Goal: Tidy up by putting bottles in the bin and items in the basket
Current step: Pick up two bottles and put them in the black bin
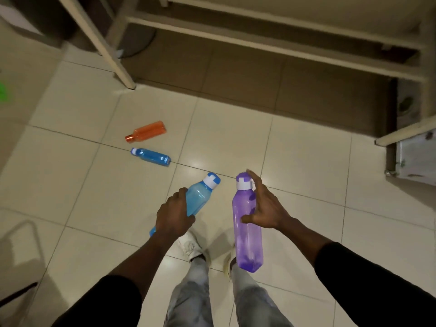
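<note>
Above the tiled floor point(306, 161), the left hand point(173, 217) is wrapped round the body of a light-blue bottle point(200, 194), held tilted with its white cap up and to the right. The right hand point(266, 211) holds a purple bottle point(247, 234) roughly upright, thumb pressed on its front and fingers point(256, 185) stretched along its far side up to the cap. Further off, an orange bottle point(146, 131) and a blue bottle point(152, 157) lie on their sides on the floor, near each other but apart, short of a cream frame point(105, 50).
</note>
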The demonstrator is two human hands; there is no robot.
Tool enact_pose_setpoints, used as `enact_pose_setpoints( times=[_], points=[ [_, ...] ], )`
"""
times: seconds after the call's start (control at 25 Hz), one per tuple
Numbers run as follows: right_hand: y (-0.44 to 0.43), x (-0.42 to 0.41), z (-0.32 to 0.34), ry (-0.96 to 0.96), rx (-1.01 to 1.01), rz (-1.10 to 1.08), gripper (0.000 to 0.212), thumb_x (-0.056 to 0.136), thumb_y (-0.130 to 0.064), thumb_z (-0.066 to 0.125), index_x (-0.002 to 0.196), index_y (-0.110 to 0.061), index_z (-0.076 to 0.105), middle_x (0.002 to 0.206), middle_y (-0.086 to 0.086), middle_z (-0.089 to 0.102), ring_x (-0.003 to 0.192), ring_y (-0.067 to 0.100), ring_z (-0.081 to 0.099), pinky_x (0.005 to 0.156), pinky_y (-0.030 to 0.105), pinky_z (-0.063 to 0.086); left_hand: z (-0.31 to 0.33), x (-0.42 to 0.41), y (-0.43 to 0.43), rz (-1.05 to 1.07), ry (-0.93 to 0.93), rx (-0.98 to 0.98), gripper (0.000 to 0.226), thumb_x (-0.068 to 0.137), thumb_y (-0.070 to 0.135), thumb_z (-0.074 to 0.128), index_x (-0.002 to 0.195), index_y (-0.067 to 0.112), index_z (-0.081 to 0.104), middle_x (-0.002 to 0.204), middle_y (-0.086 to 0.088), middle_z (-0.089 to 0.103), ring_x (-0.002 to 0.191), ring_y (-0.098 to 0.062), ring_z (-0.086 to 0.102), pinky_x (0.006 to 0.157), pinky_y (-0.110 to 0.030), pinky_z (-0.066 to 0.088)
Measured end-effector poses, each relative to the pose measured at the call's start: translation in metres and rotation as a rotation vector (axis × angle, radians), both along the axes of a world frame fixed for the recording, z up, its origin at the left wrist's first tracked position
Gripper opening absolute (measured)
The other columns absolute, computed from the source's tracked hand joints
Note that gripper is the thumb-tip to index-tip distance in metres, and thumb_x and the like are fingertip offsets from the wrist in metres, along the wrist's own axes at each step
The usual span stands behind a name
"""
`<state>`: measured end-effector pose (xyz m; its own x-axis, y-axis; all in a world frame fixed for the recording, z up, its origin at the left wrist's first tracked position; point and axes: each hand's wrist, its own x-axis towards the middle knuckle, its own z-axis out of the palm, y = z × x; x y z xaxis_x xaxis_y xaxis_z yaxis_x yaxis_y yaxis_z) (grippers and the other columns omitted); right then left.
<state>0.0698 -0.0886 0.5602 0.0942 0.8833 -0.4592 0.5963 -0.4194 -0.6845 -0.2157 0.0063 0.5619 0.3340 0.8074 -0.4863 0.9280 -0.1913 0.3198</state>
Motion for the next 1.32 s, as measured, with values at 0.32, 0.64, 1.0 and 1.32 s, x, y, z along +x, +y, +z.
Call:
enact_pose_setpoints(
  times=[0.32,0.64,1.0,1.32],
  points=[
    [0.075,-0.105,0.073,0.023,0.085,0.151,0.132,0.048,-0.041,0.092,0.151,-0.052,0.011,0.123,-0.013,0.058,0.092,0.013,0.065,0.065,0.022,0.055,0.058,-0.105,-0.007,0.349,-0.103,0.005,0.080,0.077,0.035,0.088,0.143,0.020,0.044,0.119,0.001,0.065,0.101,-0.019,0.065,0.080,-0.035,0.057],
    [0.174,-0.219,0.103,-0.038,0.178,0.246,0.130,0.054,-0.046,0.095,0.152,-0.046,0.010,0.119,-0.005,0.064,0.082,0.020,0.069,0.070,0.038,0.063,0.079,-0.211,0.047,0.624,-0.223,0.037,0.080,0.076,0.039,0.083,0.144,0.022,0.045,0.121,0.003,0.067,0.102,-0.025,0.068,0.079,-0.036,0.057],
    [0.299,-0.298,0.122,0.035,0.278,0.280,0.124,0.053,-0.044,0.099,0.148,-0.037,0.019,0.119,-0.006,0.063,0.094,0.021,0.069,0.073,0.035,0.064,0.090,-0.278,0.132,0.975,-0.361,0.058,0.076,0.077,0.034,0.091,0.139,0.024,0.048,0.118,0.004,0.068,0.102,-0.022,0.069,0.087,-0.038,0.058],
    [0.453,-0.348,0.116,0.093,0.243,0.410,0.124,0.050,-0.036,0.097,0.146,-0.044,0.020,0.111,-0.012,0.066,0.084,0.025,0.071,0.070,0.048,0.063,0.108,-0.325,0.251,1.101,-0.305,0.119,0.076,0.075,0.036,0.090,0.137,0.028,0.048,0.113,0.009,0.065,0.099,-0.020,0.068,0.083,-0.037,0.057]
  ],
)
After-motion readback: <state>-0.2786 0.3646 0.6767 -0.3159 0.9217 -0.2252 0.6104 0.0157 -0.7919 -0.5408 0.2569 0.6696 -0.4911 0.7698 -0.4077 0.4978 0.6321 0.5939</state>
